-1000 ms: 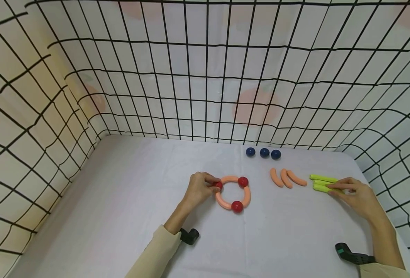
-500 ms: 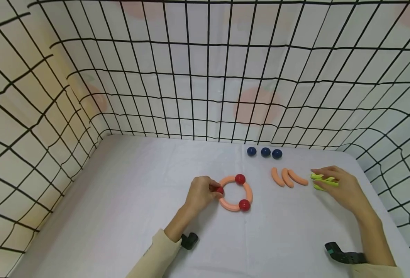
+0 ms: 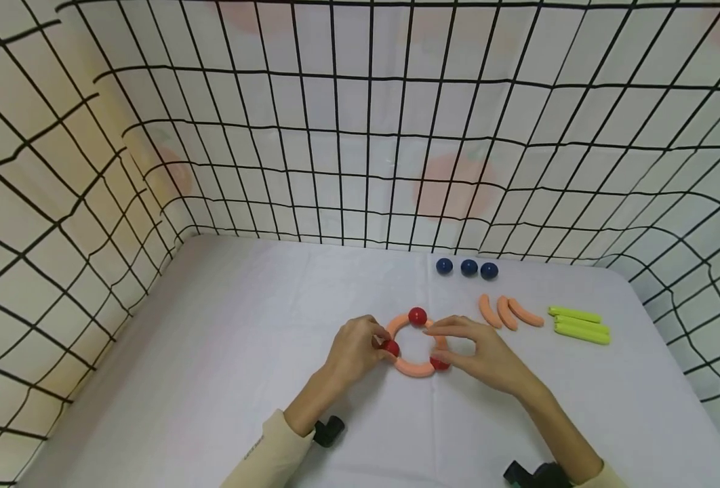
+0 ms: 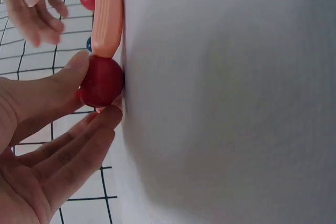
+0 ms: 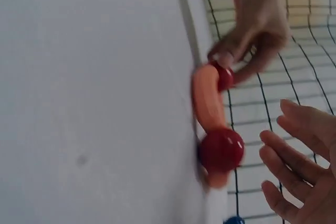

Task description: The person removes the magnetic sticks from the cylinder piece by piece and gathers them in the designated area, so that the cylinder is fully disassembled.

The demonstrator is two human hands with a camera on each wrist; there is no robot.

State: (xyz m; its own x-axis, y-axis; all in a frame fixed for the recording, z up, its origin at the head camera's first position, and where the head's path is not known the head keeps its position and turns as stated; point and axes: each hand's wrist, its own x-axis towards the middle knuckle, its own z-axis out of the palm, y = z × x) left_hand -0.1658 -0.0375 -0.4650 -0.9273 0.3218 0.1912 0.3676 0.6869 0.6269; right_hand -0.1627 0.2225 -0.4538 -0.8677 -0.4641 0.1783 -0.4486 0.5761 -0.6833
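Note:
A ring of three orange curved pieces [image 3: 413,369] joined by three red balls lies on the white cloth. My left hand [image 3: 355,347] pinches the left red ball [image 4: 102,81] between thumb and fingers. Over the ring's right side is my right hand [image 3: 488,356], its fingers apart and holding nothing; they partly cover the lower right red ball [image 3: 440,364] in the head view. In the right wrist view that red ball [image 5: 221,150] sits a short way from the spread fingertips. At the ring's far side is the top red ball [image 3: 417,316].
Three dark blue balls [image 3: 444,266] stand in a row at the back. Three loose orange curved pieces [image 3: 525,313] lie right of the ring, and three yellow-green sticks [image 3: 582,332] lie beyond them. Black wire mesh [image 3: 360,129] encloses the back and sides.
My right hand has left the yellow-green sticks and moved left to the ring. The ring has turned counterclockwise, with my left hand still pinching its left red ball.

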